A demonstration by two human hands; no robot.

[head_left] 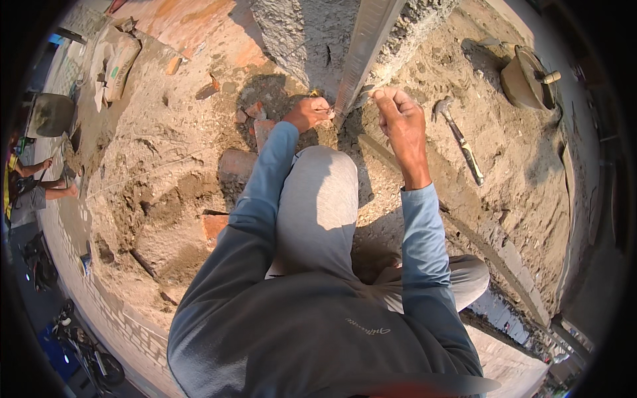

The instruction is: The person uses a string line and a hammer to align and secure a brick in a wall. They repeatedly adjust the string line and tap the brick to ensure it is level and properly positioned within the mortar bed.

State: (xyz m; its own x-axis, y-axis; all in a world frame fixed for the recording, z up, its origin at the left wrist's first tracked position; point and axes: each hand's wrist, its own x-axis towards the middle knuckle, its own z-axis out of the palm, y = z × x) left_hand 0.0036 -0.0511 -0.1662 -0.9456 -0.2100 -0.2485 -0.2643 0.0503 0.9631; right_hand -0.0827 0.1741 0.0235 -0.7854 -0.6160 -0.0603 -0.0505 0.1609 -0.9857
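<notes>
My left hand [312,114] is closed at the foot of the upright metal profile [363,50], which stands against a rough concrete column [298,30]; its fingertips hold something small that I cannot make out. My right hand [400,125] is pinched on a small thin piece just right of the profile, too small to name. A hammer [458,139] lies on the sandy ground right of my right hand. Broken red bricks [235,162] lie left of my raised knee. Below my right hand a long straight board [504,255] runs diagonally toward the lower right.
A mortar pan [523,79] with a wooden-handled tool sits at the upper right. A sack [119,63] lies at the upper left. Another person [30,189] is at the far left beside a dark container [52,114]. Motorbikes [83,348] stand below at the lower left.
</notes>
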